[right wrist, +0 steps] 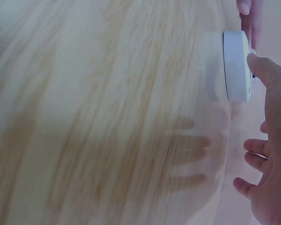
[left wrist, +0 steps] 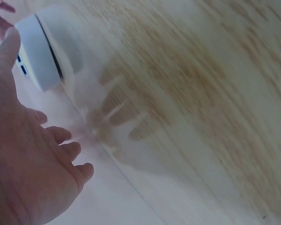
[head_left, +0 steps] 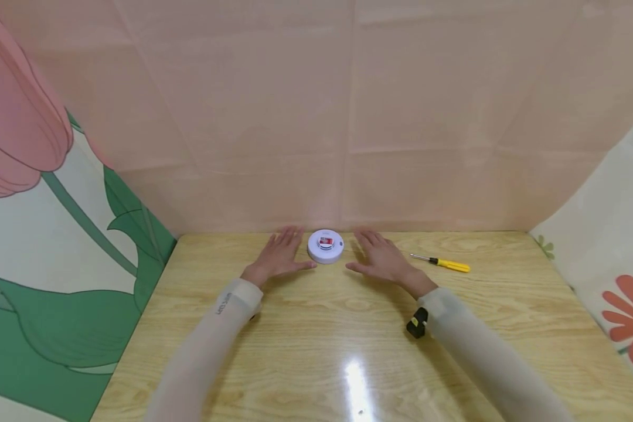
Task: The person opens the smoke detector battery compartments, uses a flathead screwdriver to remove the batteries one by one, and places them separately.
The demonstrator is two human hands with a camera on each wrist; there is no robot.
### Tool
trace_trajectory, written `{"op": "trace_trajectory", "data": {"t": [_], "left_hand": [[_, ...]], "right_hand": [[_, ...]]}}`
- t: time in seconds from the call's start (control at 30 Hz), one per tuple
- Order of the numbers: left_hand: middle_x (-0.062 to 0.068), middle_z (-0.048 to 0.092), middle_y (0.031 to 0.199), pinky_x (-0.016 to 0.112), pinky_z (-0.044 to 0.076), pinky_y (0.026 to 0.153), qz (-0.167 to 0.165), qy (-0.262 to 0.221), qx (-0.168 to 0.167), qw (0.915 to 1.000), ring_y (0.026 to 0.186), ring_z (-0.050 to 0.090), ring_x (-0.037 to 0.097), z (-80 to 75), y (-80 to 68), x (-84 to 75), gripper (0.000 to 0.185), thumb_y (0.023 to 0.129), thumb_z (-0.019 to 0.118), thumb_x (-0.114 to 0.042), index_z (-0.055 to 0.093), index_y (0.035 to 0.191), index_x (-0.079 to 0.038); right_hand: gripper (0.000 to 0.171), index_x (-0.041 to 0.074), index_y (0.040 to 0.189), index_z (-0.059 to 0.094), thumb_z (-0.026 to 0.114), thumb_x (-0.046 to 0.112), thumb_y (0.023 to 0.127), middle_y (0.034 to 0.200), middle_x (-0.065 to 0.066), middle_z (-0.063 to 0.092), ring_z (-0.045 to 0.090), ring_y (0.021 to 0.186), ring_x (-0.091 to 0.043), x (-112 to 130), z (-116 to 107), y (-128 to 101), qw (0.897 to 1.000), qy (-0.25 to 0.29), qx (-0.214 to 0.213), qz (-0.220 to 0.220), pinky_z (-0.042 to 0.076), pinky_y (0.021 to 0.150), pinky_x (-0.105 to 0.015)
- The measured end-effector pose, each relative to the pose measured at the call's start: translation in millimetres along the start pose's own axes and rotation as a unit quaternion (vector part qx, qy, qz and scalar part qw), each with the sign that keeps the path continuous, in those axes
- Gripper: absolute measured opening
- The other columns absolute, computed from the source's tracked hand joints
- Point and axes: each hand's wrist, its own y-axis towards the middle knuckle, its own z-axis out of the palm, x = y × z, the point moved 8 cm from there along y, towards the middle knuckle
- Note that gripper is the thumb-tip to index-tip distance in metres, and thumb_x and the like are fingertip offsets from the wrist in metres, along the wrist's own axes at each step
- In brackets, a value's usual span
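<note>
A round white smoke detector (head_left: 325, 252) with a red label at its centre sits on the table near the back edge. Just left of it my left hand (head_left: 281, 258) is held with fingers spread, nothing in it. On the other side my right hand (head_left: 384, 259) mirrors it, thumb and fingers apart and the palm bare. In the left wrist view the smoke detector (left wrist: 37, 51) shows side-on beyond the thumb. The right wrist view has the smoke detector (right wrist: 236, 65) at the tip of my right thumb, in line of sight.
A screwdriver (head_left: 448, 265) with a yellow handle lies to the right of my right hand. Behind the wooden table (head_left: 316, 328) hangs a plain pinkish cloth (head_left: 316, 117). Flower-patterned cloth (head_left: 84, 328) borders the left, and more hangs on the right.
</note>
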Motion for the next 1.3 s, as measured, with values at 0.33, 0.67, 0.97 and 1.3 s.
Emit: {"op": "trace_trajectory", "data": {"t": [0.33, 0.67, 0.97, 1.3], "left_hand": [[0.019, 0.011, 0.176, 0.06, 0.011, 0.131, 0.015, -0.011, -0.004, 0.9998, 0.164, 0.011, 0.034, -2.1, 0.9, -11.5, 0.109, 0.098, 0.059, -0.071, 0.01, 0.17, -0.004], [0.01, 0.009, 0.178, 0.059, 0.012, 0.131, 0.021, -0.041, 0.004, 0.9989, 0.164, 0.01, 0.027, 7.8, 12.6, -13.3, 0.106, 0.098, 0.061, -0.067, 0.011, 0.17, -0.008], [0.009, 0.013, 0.178, 0.055, 0.015, 0.132, 0.02, -0.053, 0.003, 0.9984, 0.163, 0.019, 0.026, 10.7, 16.1, -16.1, 0.105, 0.099, 0.064, -0.063, 0.012, 0.17, -0.007], [0.014, 0.021, 0.175, 0.055, 0.015, 0.132, 0.02, -0.08, -0.004, 0.9966, 0.16, 0.027, 0.029, 8.9, 17.4, -23.0, 0.099, 0.102, 0.067, -0.051, 0.011, 0.17, -0.004]], "right_hand": [[0.104, -0.001, 0.165, 0.028, 0.072, 0.06, 0.094, 0.165, -0.027, 0.038, 0.038, 0.151, -0.047, 6.7, 13.6, 12.8, 0.999, 0.043, 0.011, 0.014, 0.036, 0.119, -0.069], [0.099, -0.003, 0.162, 0.035, 0.078, 0.051, 0.092, 0.161, -0.028, 0.044, 0.043, 0.147, -0.049, 9.7, 19.4, 22.3, 0.997, 0.074, -0.009, 0.015, 0.035, 0.118, -0.07], [0.095, 0.001, 0.162, 0.039, 0.084, 0.044, 0.089, 0.158, -0.021, 0.051, 0.049, 0.144, -0.046, 12.8, 26.4, 30.4, 0.994, 0.106, -0.017, 0.019, 0.036, 0.118, -0.069], [0.092, -0.007, 0.158, 0.041, 0.087, 0.035, 0.089, 0.157, -0.025, 0.05, 0.049, 0.146, -0.041, 14.8, 28.1, 36.2, 0.985, 0.167, -0.026, 0.02, 0.036, 0.124, -0.054]]}}
